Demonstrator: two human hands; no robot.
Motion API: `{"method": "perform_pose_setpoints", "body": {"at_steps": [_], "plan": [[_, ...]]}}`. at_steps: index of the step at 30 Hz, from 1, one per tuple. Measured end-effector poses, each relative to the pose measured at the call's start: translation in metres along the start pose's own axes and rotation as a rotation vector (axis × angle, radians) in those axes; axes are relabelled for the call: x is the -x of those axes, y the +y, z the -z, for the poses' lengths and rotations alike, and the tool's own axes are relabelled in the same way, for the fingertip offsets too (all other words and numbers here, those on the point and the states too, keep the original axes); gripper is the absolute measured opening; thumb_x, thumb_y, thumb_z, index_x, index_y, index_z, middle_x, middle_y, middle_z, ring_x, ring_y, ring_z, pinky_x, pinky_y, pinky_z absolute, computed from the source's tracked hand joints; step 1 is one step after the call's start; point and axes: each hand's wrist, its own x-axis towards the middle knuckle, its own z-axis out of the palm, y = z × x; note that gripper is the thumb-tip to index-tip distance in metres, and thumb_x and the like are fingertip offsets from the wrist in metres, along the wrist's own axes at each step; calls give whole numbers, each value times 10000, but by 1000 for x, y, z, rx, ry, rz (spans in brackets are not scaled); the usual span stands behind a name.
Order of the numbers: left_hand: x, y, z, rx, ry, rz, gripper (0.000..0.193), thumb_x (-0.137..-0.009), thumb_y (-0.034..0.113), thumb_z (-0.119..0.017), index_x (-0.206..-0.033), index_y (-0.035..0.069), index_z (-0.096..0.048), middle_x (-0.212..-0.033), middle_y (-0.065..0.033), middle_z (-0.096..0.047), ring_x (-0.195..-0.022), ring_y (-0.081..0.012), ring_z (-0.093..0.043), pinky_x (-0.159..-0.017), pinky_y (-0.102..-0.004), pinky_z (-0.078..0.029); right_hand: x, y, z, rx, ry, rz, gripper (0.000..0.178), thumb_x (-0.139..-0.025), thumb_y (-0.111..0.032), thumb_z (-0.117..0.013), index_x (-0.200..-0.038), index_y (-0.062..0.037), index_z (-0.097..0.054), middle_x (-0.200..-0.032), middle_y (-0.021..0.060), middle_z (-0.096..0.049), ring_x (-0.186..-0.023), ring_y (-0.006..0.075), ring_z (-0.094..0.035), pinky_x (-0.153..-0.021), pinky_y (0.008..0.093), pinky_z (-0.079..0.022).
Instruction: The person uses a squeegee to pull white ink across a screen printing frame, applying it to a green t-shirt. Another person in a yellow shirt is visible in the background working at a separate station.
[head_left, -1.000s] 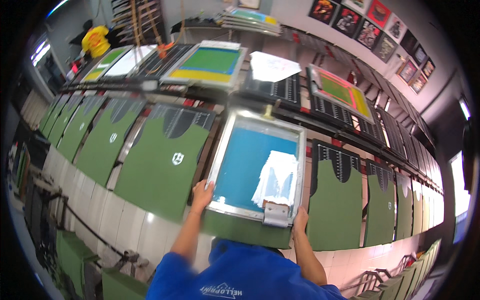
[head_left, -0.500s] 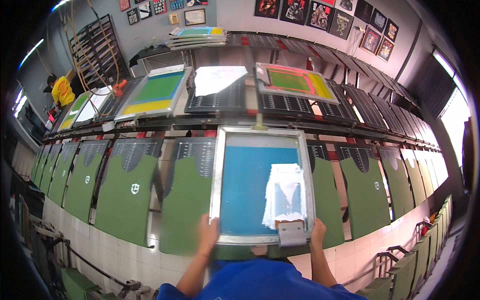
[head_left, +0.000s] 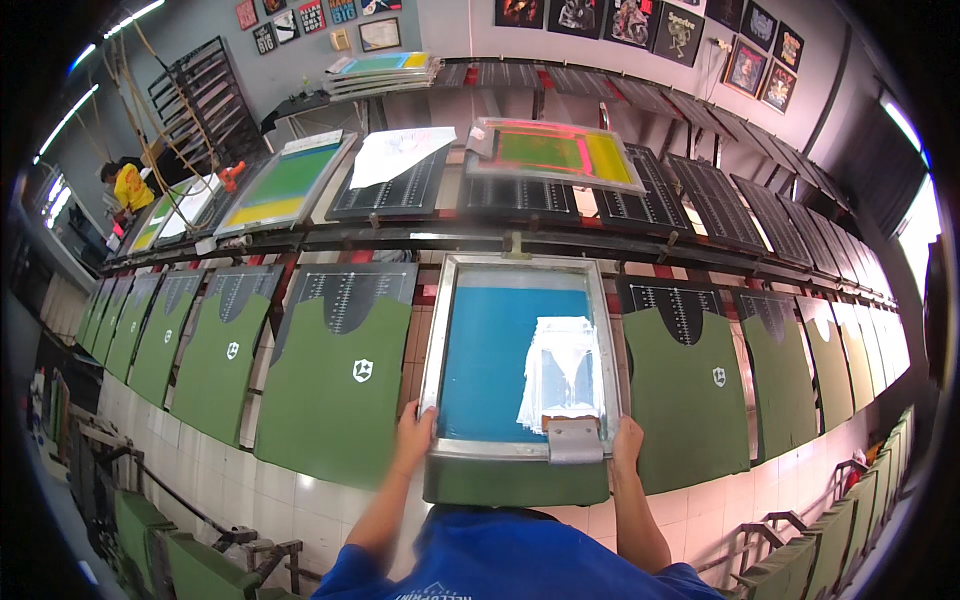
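In front of me is a screen-printing frame (head_left: pixel 434 340) with pale metal edges and blue mesh. My left hand (head_left: pixel 415 432) grips its left side near the lower corner. My right hand (head_left: pixel 627 443) is closed on the right side, near the other lower corner. White ink (head_left: pixel 568 365) covers part of the mesh at the right. Just below the ink, a squeegee (head_left: pixel 575 440) with a grey holder lies against the lower edge. A green shirt panel (head_left: pixel 515 482) shows under the frame's near end; the frame hides its rest. I cannot tell whether they touch.
Green shirt pieces with white emblems lie on dark boards, at left (head_left: pixel 340 400) and right (head_left: pixel 690 400). Beyond a long rail (head_left: pixel 420 240) are more boards and a multicoloured screen (head_left: pixel 560 155). A person in yellow (head_left: pixel 131 187) is far left. Racks (head_left: pixel 240 560) stand behind me.
The frame has moved right along the row, from across two neighbouring shirt pieces to over one. An emblem shirt now shows fully at its left. Both hands still hold the frame.
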Motion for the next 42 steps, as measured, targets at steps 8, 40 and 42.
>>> {"method": "perform_pose_setpoints", "body": {"at_steps": [8, 40, 42], "plan": [[2, 26, -9, 185, -8, 75, 372, -968, 238, -547, -1194, -49, -623, -985, -96, -685, -844, -178, -633, -772, -312, -499, -21, 8, 5, -158, 1, -89, 237, -893, -138, -483, -731, 30, -529, -695, -29, -434, -656, 93, -391, -566, 297, -326], [123, 3, -147, 449, -1059, 931, 173, -1008, 164, -504, -1095, 30, -570, -1011, -98, -652, -869, -213, -678, -799, -349, -572, 69, -75, 4, 938, -618, 692, 513, -781, -245, -734, -1213, -14, -584, -1190, 178, -600, -1132, 361, -546, -988, 445, -429], [124, 1, -159, 547, -1000, 1004, 185, -1012, 186, -519, -1091, 27, -570, -1022, -110, -653, -880, -223, -682, -794, -341, -574, 64, -81, 2, 1005, -659, 751, 524, -723, -179, -747, -1195, -16, -590, -1154, 165, -611, -1101, 356, -560, -968, 446, -439]]}}
